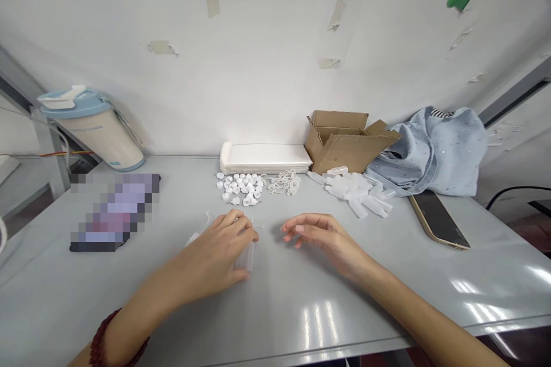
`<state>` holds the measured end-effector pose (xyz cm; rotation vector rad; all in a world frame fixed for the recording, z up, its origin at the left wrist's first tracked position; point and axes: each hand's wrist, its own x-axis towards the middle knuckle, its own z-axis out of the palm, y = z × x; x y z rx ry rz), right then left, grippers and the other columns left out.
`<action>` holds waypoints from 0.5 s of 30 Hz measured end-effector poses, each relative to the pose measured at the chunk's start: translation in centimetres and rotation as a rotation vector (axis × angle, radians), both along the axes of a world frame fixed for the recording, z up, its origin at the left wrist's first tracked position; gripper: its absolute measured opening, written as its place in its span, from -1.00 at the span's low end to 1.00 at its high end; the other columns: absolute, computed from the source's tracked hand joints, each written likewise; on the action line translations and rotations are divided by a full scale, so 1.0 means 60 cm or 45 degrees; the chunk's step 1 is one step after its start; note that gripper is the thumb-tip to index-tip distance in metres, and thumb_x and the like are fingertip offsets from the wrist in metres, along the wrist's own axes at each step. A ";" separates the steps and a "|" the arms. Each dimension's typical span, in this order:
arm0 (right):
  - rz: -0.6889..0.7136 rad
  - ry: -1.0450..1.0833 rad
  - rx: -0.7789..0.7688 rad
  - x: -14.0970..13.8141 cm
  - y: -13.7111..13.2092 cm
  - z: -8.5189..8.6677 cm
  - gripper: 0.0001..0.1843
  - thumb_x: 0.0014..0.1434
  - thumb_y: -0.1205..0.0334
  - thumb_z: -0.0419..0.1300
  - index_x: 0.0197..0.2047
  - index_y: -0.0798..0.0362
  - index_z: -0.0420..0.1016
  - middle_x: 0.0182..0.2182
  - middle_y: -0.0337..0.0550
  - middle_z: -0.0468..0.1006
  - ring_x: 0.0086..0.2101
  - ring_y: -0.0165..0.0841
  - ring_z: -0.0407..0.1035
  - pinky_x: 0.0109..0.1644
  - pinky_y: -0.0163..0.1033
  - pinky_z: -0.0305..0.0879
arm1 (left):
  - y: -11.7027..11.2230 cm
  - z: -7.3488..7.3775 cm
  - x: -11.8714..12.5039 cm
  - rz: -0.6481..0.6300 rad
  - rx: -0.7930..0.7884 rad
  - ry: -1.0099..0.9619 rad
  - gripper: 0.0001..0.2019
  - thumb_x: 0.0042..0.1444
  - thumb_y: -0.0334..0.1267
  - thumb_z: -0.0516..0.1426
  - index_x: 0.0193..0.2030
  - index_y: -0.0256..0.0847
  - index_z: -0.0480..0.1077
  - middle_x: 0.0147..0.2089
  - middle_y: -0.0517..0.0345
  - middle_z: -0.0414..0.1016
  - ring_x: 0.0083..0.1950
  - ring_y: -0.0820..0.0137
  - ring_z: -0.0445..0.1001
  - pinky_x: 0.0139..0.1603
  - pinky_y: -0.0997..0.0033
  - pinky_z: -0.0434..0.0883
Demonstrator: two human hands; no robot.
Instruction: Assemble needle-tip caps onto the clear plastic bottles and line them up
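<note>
Two bare hands are working over a grey tabletop (279,304). The left hand (221,249) is arching over a translucent container (245,261), which is lying between its thumb and fingertips; whether they are gripping it or only touching it, I cannot tell. The right hand (331,238) is hovering to the right, fingers loosely curling, the thumb standing a little apart from them and nothing showing between. A strip of bare surface is separating the two sets of fingertips.

Just left of the left fingers, a small white piece (193,238) is peeking out beside a thin white string (207,218). Beyond the left fingertips, white caps (243,184) are lying scattered, with a tangle of white cords (284,182) beside them and a stack of white sheets (269,155) resting behind, near the wall. Beyond the right fingers, translucent pieces (357,192) are heaping up before a cardboard box (355,149). Farther right, a phone (439,221) is lying by a pale blue cloth bag (451,155).

Toward the wearer, smooth surface is stretching from the fingers to the table's near edge, which the right forearm is crossing.
</note>
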<state>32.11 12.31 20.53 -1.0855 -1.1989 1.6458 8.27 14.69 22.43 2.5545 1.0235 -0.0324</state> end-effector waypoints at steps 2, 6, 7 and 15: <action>0.004 0.001 0.000 0.000 0.001 -0.001 -0.82 0.11 0.19 0.23 -0.28 0.08 0.61 -0.21 -0.05 0.58 -0.24 -0.30 0.45 -0.21 -0.24 0.29 | 0.000 -0.001 0.001 0.003 0.002 0.002 -0.66 -0.01 -0.36 0.23 -0.05 -0.19 0.36 -0.04 0.06 0.35 0.05 0.19 0.21 0.05 0.18 0.25; 0.008 0.001 -0.004 0.000 0.001 -0.001 -0.82 0.11 0.19 0.23 -0.27 0.08 0.61 -0.21 -0.05 0.58 -0.25 -0.30 0.45 -0.21 -0.24 0.29 | 0.002 -0.002 0.003 0.004 0.013 -0.005 -0.65 -0.01 -0.36 0.22 -0.04 -0.17 0.36 -0.02 0.05 0.33 0.07 0.18 0.20 0.05 0.18 0.24; 0.009 0.002 -0.004 0.000 0.000 0.000 -0.82 0.11 0.19 0.23 -0.27 0.08 0.61 -0.21 -0.04 0.58 -0.24 -0.30 0.45 -0.21 -0.24 0.29 | 0.002 -0.002 0.003 0.004 0.014 -0.004 -0.64 -0.01 -0.36 0.22 -0.03 -0.17 0.35 -0.02 0.05 0.33 0.07 0.18 0.20 0.06 0.18 0.24; 0.007 -0.001 0.011 0.002 -0.001 0.001 -0.82 0.11 0.19 0.23 -0.28 0.09 0.61 -0.24 -0.05 0.58 -0.25 -0.31 0.45 -0.23 -0.25 0.29 | 0.001 0.006 0.005 0.012 -0.020 0.023 -0.63 0.00 -0.35 0.23 -0.01 -0.18 0.35 0.00 0.04 0.32 0.08 0.17 0.20 0.07 0.17 0.24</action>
